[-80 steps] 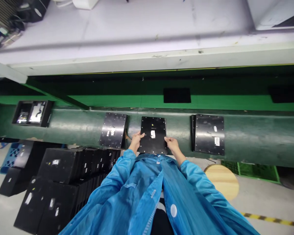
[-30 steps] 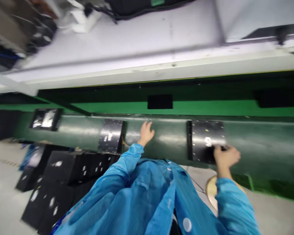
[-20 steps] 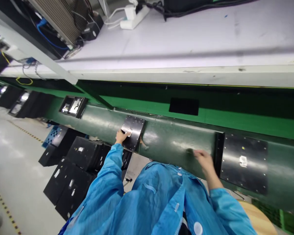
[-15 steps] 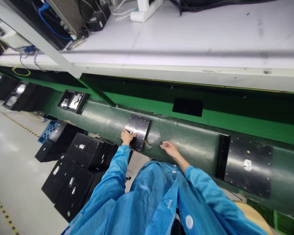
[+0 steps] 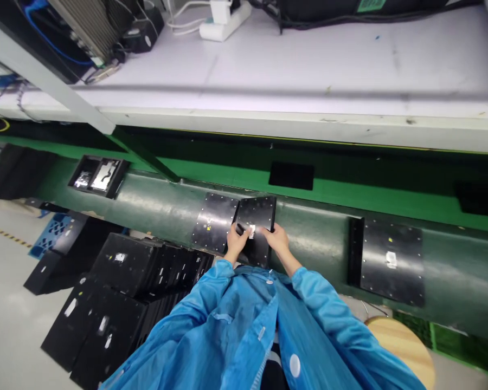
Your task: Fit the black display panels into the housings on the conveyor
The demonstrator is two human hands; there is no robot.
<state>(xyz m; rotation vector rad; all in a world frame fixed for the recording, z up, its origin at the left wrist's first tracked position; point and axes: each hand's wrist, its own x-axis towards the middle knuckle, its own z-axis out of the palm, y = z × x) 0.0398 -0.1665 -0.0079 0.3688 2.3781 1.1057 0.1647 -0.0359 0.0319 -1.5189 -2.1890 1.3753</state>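
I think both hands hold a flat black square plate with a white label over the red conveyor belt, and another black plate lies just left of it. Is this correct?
Not quite: the conveyor belt is dark green, not red. In the head view, the left hand and right hand do hold the flat black square plate with a white label, and another black plate lies just left of it.

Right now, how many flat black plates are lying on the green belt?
3: one under both hands, one just left of it, one far right, perhaps stacked.
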